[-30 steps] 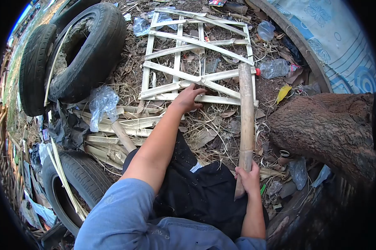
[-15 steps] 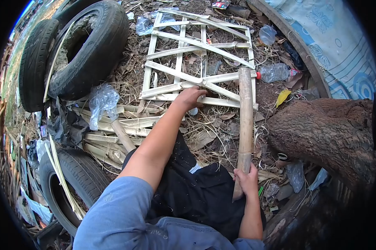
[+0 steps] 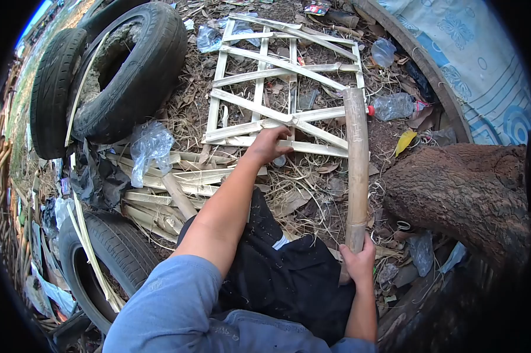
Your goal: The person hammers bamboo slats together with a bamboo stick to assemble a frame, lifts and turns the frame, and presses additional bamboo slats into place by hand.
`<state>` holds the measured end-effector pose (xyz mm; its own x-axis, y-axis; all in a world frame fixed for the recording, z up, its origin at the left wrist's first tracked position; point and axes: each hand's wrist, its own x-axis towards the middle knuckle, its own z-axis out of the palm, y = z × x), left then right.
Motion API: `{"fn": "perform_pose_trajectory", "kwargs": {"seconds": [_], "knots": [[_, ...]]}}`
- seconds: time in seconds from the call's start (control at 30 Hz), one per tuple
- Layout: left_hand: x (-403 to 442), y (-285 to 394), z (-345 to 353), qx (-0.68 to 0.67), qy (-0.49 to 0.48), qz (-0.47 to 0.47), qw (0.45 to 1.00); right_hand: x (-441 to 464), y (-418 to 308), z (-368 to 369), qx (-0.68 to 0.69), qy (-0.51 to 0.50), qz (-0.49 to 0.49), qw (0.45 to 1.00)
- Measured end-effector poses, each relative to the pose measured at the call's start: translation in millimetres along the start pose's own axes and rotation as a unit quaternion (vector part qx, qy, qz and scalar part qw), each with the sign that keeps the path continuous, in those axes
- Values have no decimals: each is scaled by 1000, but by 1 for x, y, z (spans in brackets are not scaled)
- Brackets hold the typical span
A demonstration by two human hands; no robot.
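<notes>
A lattice of pale split-bamboo strips [image 3: 265,112], with crossing diagonal slats, lies flat on the littered ground ahead. My left hand [image 3: 269,145] is at its near edge, fingers closed around the lowest strip; the fingertips are partly hidden. In my right hand [image 3: 359,259] is a thick bamboo pole [image 3: 357,159], gripped close to its near end. The pole points away from me, and its far end overlaps the right side of the lattice in view. Whether it touches the strips I cannot tell.
Old tyres [image 3: 142,76] stand at the upper left, and another tyre [image 3: 109,250] is at the lower left. Split bamboo pieces [image 3: 189,176] are piled left of my legs. A tree trunk [image 3: 453,194] juts in from the right, near plastic bottles [image 3: 392,107] and a blue patterned sheet [image 3: 459,53].
My left hand has shifted slightly left and nearer along the lattice edge. The pole's far end appears a little higher. The whole view has moved slightly.
</notes>
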<state>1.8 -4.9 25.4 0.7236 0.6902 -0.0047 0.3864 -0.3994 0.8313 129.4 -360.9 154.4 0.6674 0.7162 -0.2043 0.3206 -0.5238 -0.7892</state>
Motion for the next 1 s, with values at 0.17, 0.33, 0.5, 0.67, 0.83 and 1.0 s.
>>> {"fn": "perform_pose_trajectory", "kwargs": {"seconds": [0.17,0.33,0.5,0.67,0.83,1.0], "knots": [[2,-5,12,-69,14,-96,993,17,-14,-17,-94,-47,8,994],[2,-10,22,-10,54,-62,997,26,29,-8,-108,-87,-2,990],[-1,-4,20,-10,60,-51,997,23,43,-7,-134,-113,20,984],[-1,-5,24,-12,89,-45,995,22,46,-7,-172,-129,21,976],[0,-4,22,4,69,-66,995,22,51,-3,-143,-128,36,981],[-1,-2,23,1,68,-88,994,25,52,-5,-160,-132,34,978]]}}
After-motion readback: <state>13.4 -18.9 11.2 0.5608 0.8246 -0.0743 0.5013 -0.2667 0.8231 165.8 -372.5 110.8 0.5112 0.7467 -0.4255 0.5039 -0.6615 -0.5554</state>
